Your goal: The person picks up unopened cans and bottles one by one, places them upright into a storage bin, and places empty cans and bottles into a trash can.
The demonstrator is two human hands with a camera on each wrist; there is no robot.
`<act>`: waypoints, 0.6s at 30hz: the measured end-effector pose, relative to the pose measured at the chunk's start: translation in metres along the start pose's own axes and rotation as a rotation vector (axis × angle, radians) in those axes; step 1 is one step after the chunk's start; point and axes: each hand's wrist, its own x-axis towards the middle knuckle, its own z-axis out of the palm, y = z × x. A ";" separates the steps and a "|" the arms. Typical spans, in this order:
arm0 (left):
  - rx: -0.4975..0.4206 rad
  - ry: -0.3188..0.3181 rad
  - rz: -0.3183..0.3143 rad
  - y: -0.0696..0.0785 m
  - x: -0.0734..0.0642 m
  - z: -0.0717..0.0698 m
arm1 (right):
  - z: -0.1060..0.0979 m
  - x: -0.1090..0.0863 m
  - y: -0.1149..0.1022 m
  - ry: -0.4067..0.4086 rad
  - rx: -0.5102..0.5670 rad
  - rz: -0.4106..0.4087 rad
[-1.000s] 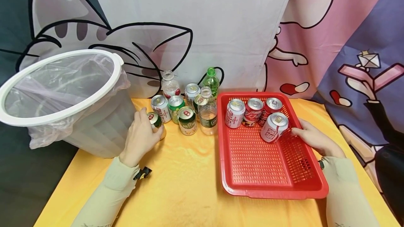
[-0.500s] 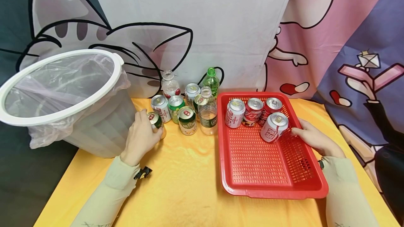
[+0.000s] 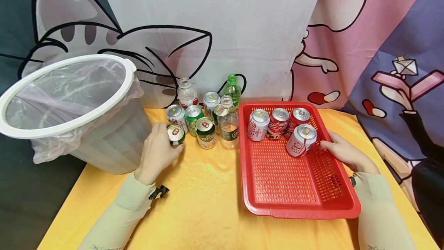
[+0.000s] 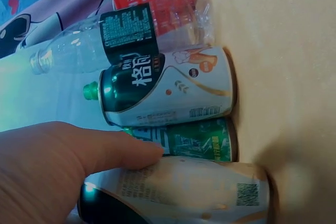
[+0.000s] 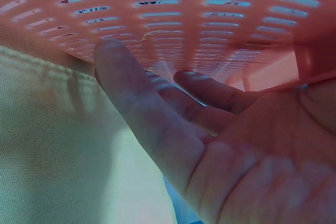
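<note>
My left hand [image 3: 157, 152] grips a drink can [image 3: 175, 132] with a dark green top and pale lower part, its thumb along the side. In the left wrist view that can [image 4: 197, 190] lies close to a matching green-and-white can [image 4: 176, 87]. My right hand [image 3: 348, 152] holds the right rim of a red plastic basket [image 3: 282, 205], the thumb over the edge. From the right wrist view, the fingers [image 5: 142, 103] lie against the slotted outer side of the basket. Several cans, such as a white one [image 3: 301, 142], stand in the basket's far half.
A bin [image 3: 114, 142] lined with a clear bag stands at the left. Behind the held can are a green can [image 3: 193, 115], a Coca-Cola can [image 3: 175, 115], a clear labelled bottle [image 3: 229, 126] and a green bottle [image 3: 232, 90]. A printed cloth [image 3: 256, 41] hangs behind.
My left hand has moved slightly right with the can, bringing it nearer the matching green-and-white can. The basket and my right hand have stayed in place.
</note>
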 end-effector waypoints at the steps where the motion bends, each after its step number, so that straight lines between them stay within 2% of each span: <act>1: -0.004 0.010 0.004 0.001 0.000 0.001 | 0.000 0.000 0.000 0.001 0.000 0.000; 10: -0.036 0.104 0.075 0.000 0.000 0.010 | 0.000 -0.001 -0.001 0.006 -0.004 -0.018; 18: -0.050 0.126 0.114 -0.001 0.001 0.012 | 0.000 0.000 0.000 0.003 -0.001 -0.009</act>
